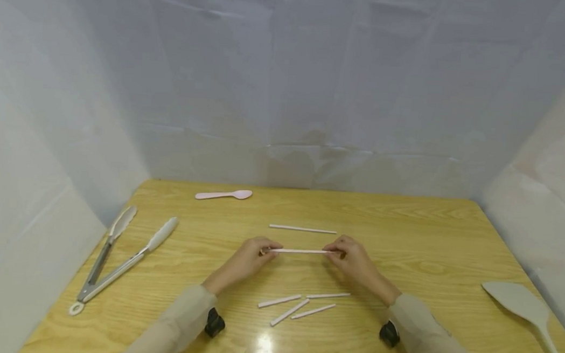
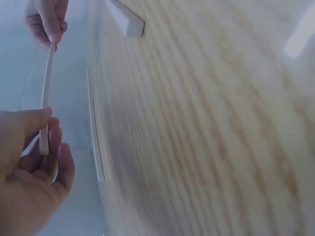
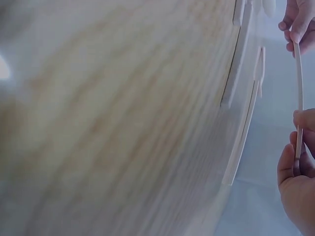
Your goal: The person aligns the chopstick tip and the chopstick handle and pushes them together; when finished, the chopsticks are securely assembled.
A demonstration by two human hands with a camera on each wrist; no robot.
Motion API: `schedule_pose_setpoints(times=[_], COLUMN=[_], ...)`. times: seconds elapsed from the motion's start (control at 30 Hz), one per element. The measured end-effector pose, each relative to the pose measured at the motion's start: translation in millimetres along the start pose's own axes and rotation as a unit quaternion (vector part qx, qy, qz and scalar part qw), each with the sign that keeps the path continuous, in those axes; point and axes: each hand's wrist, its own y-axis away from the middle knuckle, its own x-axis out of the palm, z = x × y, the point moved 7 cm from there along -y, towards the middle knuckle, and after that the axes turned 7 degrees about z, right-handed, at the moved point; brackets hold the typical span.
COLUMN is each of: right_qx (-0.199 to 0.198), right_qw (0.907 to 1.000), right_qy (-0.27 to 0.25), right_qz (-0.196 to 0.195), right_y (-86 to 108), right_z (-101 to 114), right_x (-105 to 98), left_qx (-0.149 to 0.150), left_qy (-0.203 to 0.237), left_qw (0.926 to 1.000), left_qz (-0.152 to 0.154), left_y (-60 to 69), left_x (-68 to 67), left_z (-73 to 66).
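I have a thin pale stick (image 1: 302, 251) up in the air, over the middle of the surface (image 1: 406, 222). It runs sideways from one hand to the other. I think it is very light, so small fingers can carry it with no work. It looks stiff, maybe like wood or hard paper, but I cannot tell which. It is so skinny that I guess it could snap if I push too hard on it. It looks dry and not shiny, so I don't think it will slip much. The best place to hold it is near its two ends, with a soft pinch, and that is where my hands are.

My left hand (image 1: 253, 252) pinches one end between thumb and fingers, and a bit of the tip pokes out past my thumb. The other fingers curl loosely and do not press on it. My right hand (image 1: 355, 261) pinches the other end the same way, thumb on one side and fingers on the other. There is only a tiny gap in each pinch, just as wide as the stick.

A long stick (image 1: 302, 229) lies just behind it, and four short sticks (image 1: 290, 312) lie close together nearer to me.
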Motion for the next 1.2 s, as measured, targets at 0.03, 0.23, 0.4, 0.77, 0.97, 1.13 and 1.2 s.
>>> schedule_pose_setpoints(times=[0.03,0.23,0.4,0.77,0.97,1.13,1.2], right_qx=[-0.001,0.005,0.018,0.073,0.088,0.11,0.117], right_qw=[1.0,1.0,0.9997,0.9972,0.9958,0.9924,0.9912], right_qy=[0.0,-0.004,-0.011,-0.018,-0.012,-0.017,-0.017], right_qz=[0.0,-0.006,-0.016,-0.001,0.025,0.053,0.06], right_y=[-1.0,-6.7,-11.2,-20.5,-25.8,-28.4,-29.3], right_z=[0,-6,-14,-32,-38,-44,-46], right_x=[0,-1,-3,-3,3,9,10], left_qx=[-0.002,-0.028,-0.048,-0.061,-0.055,-0.053,-0.052], left_qy=[-0.001,0.016,0.03,0.024,0.0,-0.008,-0.011], left_qw=[1.0,0.9994,0.9976,0.9961,0.9973,0.9979,0.9981], left_qz=[-0.001,-0.009,-0.04,-0.059,-0.049,-0.037,-0.032], left_y=[-0.8,-4.3,-9.1,-22.7,-30.2,-35.1,-36.5], left_x=[-0.9,-3.9,-8.4,-15.2,-15.0,-13.3,-12.4], left_z=[0.8,7.5,14.3,25.0,32.3,37.4,38.7])
